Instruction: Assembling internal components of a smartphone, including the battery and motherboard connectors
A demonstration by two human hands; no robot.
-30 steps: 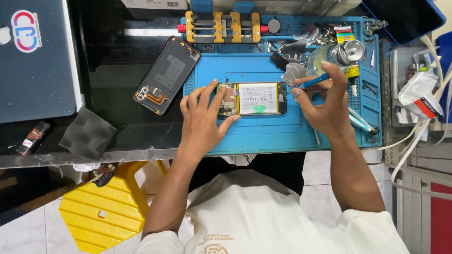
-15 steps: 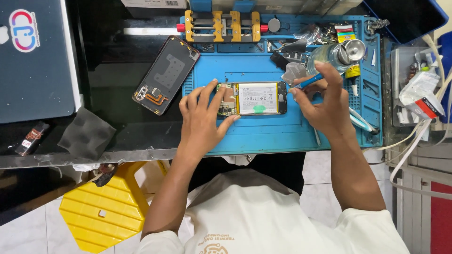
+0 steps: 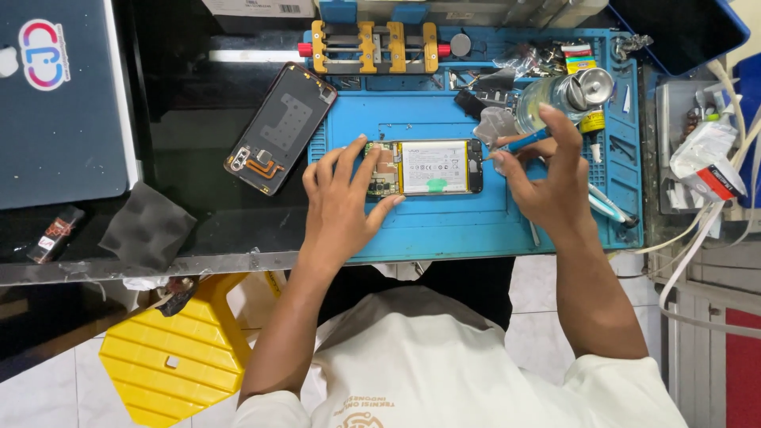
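An opened phone with its white battery and green circuit board showing lies on a blue work mat. My left hand rests on the phone's left end, fingers spread over the board. My right hand grips a thin blue-handled screwdriver whose tip touches the phone's right end. The phone's removed back cover lies to the left on the dark table, inner side up.
A metal clamp jig with yellow blocks sits at the mat's far edge. A clear bottle, small parts and tools crowd the mat's right side. A closed laptop lies far left, grey foam near it. A yellow stool stands below the table.
My right hand has shifted slightly with the screwdriver at the phone's right end. My left hand stays on the phone.
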